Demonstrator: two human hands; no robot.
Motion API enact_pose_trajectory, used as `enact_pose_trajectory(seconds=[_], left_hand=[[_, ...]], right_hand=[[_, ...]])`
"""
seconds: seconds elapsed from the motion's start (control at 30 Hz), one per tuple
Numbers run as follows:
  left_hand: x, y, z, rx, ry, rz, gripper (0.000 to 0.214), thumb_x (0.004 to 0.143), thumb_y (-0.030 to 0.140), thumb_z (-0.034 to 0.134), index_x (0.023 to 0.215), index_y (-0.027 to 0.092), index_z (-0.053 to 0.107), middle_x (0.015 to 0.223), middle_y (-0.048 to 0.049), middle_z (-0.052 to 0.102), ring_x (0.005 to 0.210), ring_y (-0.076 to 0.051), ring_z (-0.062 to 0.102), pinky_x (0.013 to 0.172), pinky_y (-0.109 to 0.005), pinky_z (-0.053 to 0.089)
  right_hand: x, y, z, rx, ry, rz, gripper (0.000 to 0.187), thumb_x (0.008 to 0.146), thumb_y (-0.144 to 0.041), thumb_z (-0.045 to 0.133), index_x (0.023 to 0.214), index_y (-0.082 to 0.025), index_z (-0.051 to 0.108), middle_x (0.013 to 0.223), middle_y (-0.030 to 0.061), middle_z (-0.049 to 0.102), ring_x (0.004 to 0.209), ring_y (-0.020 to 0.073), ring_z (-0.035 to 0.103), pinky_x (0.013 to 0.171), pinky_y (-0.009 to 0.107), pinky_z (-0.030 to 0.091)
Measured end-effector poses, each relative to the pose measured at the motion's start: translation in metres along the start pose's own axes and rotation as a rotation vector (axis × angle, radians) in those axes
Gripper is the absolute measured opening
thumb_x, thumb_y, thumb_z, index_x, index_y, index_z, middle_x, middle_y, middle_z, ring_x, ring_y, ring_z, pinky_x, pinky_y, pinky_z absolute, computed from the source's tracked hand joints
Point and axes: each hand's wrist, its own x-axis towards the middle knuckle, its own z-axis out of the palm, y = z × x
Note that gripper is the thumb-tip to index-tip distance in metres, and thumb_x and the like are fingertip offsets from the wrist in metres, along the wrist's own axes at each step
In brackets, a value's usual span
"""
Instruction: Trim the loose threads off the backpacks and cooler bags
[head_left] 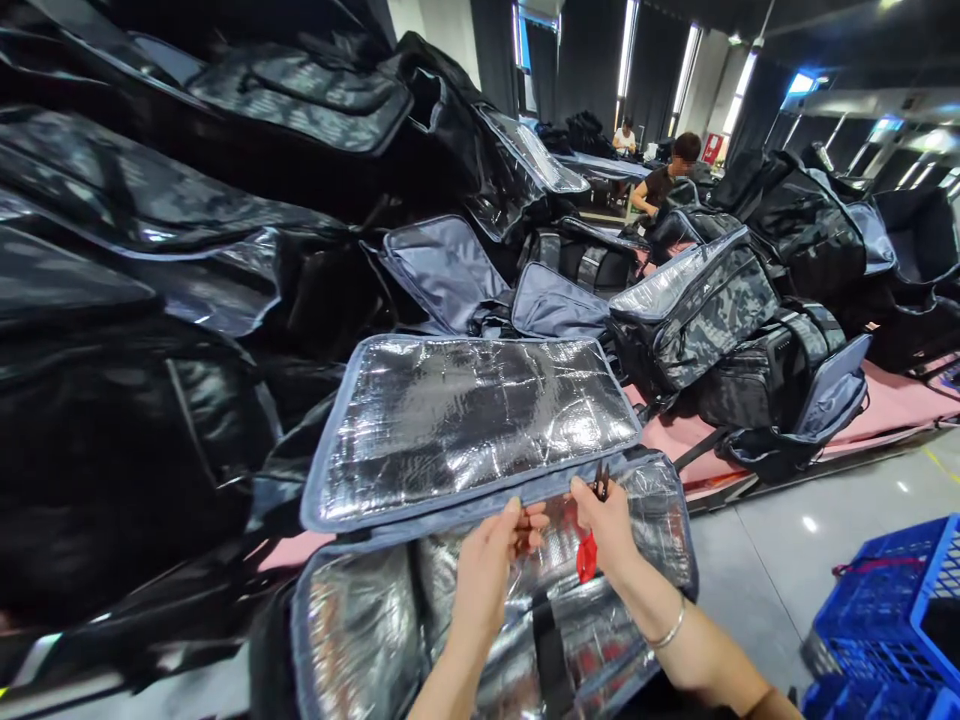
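Note:
An insulated bag point(360, 620) with a shiny silver lining and grey-blue edging lies open in front of me. Its lid point(480, 420) is folded back, silver side up. My left hand point(491, 550) hovers over the bag's opening near the lid seam, thumb and fingertips drawn together; anything between them is too small to make out. To its right, my right hand point(609, 520) is closed around small scissors point(586, 557) with a red handle. Their dark blades point up past the knuckles. That thumb and forefinger pinch close to the seam. A bracelet circles the right wrist.
Dark bags point(187, 420) are heaped high on the left. More camouflage bags point(712, 310) lie on a pink-covered surface point(675, 445) to the right. Blue crates point(870, 590) stand on the floor at lower right. Other people point(660, 188) work farther back.

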Motion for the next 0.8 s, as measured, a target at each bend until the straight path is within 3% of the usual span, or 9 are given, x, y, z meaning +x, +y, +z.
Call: enact_pose_trajectory(seconds=[0.1,0.23,0.37,0.43,0.6,0.8], left_hand=[[0.007,0.008,-0.009,0.023,0.028,-0.021,0.054,0.06,0.061,0.064,0.071,0.008,0.066,0.064,-0.009,0.065,0.052,-0.014,0.054,0.049,-0.025,0.042],[0.013,0.004,-0.013,0.077,0.07,0.07,0.05,0.061,0.06,0.064,0.067,0.01,0.065,0.062,-0.0086,0.065,0.054,-0.015,0.054,0.052,-0.027,0.044],[0.012,-0.006,-0.012,0.121,0.095,0.133,0.045,0.067,0.057,0.06,0.066,0.012,0.066,0.063,-0.0079,0.066,0.057,-0.017,0.057,0.056,-0.028,0.047],[0.009,-0.01,-0.012,0.147,0.099,0.164,0.042,0.07,0.055,0.059,0.066,0.013,0.067,0.064,-0.0073,0.067,0.058,-0.019,0.058,0.058,-0.029,0.048],[0.004,-0.014,-0.013,0.215,0.099,0.212,0.041,0.073,0.053,0.056,0.065,0.015,0.069,0.062,-0.0055,0.067,0.058,-0.02,0.06,0.062,-0.03,0.049],[0.004,-0.017,-0.015,0.265,0.107,0.223,0.041,0.075,0.052,0.055,0.067,0.015,0.07,0.063,-0.0061,0.068,0.058,-0.02,0.06,0.061,-0.029,0.049]], right_hand=[[0.005,0.001,0.002,-0.073,-0.022,0.008,0.046,0.067,-0.061,0.058,0.063,-0.016,0.053,0.044,-0.0095,0.029,0.041,0.0063,0.024,0.041,0.021,0.021],[0.002,-0.005,-0.003,-0.193,-0.062,-0.03,0.037,0.07,-0.051,0.061,0.059,-0.018,0.048,0.05,-0.0065,0.041,0.048,0.0091,0.037,0.047,0.022,0.029],[-0.018,-0.019,-0.015,-0.535,-0.241,-0.217,0.015,0.079,-0.03,0.055,0.088,-0.018,0.055,0.074,-0.0022,0.058,0.066,0.0137,0.052,0.062,0.024,0.038],[-0.028,-0.027,-0.019,-0.737,-0.311,-0.323,0.02,0.084,-0.024,0.047,0.102,-0.019,0.053,0.083,0.001,0.062,0.073,0.0159,0.057,0.067,0.026,0.041],[-0.037,-0.043,-0.022,-0.991,-0.257,-0.432,0.027,0.085,-0.031,0.052,0.109,-0.022,0.058,0.086,0.0045,0.067,0.081,0.0212,0.063,0.072,0.029,0.043],[-0.036,-0.052,-0.022,-1.046,-0.239,-0.414,0.021,0.082,-0.03,0.053,0.101,-0.024,0.062,0.08,0.0012,0.069,0.073,0.0205,0.065,0.065,0.027,0.043]])
